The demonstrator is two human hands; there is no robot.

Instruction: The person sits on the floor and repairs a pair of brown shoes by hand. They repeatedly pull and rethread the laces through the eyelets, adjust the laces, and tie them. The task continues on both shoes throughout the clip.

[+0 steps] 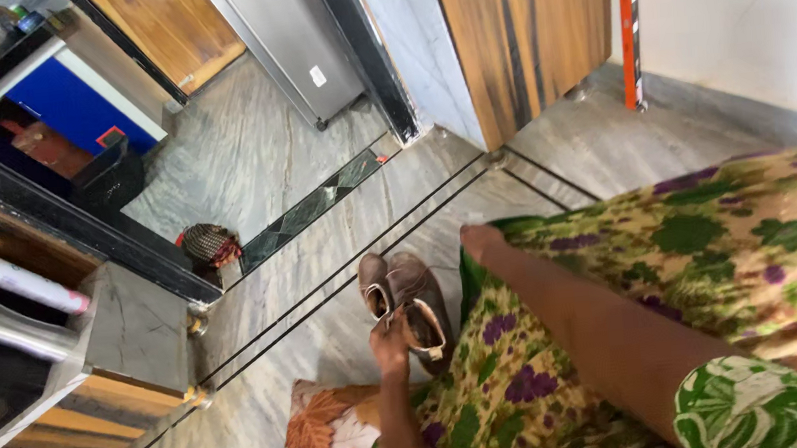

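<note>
Pair of brown shoes [405,302] gripped together at heel openings by left hand [390,342], dangling toes-away above grey floor [258,159]. Right hand [480,242] beside shoes, grasping patterned garment [708,245], likely lifted clear.

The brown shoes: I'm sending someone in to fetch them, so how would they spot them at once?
Start at the grey stone floor crossed by two dark parallel lines. Beside a leaf-print cushion and a floral dress, the left hand holds the brown shoes as a pair. They are the only footwear there, worn leather with tan lining.
</note>
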